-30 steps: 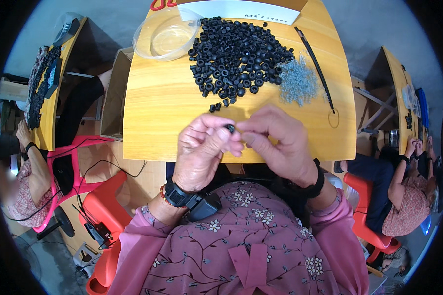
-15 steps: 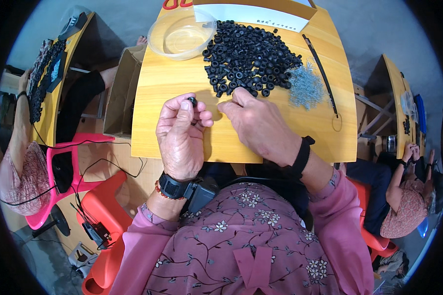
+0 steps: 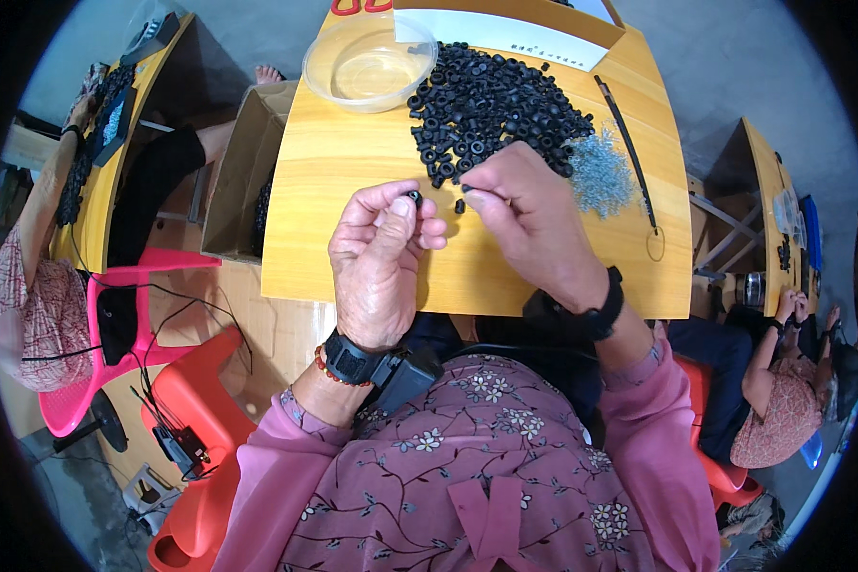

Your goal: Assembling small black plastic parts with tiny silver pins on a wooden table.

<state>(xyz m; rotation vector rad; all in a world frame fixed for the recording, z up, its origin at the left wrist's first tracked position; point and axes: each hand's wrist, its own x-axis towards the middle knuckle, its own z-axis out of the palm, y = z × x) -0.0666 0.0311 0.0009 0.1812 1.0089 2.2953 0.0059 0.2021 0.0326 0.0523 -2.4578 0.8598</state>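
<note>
Black piece, likely light and firm: pinch its sides, as your left hand does over the worktop near edge; your right hand pinches another piece.

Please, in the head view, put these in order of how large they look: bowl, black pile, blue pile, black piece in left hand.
1. Black pile
2. Bowl
3. Blue pile
4. Black piece in left hand

Right hand, close beside the left hand one second earlier, now separated, pinching a small black piece.
</note>
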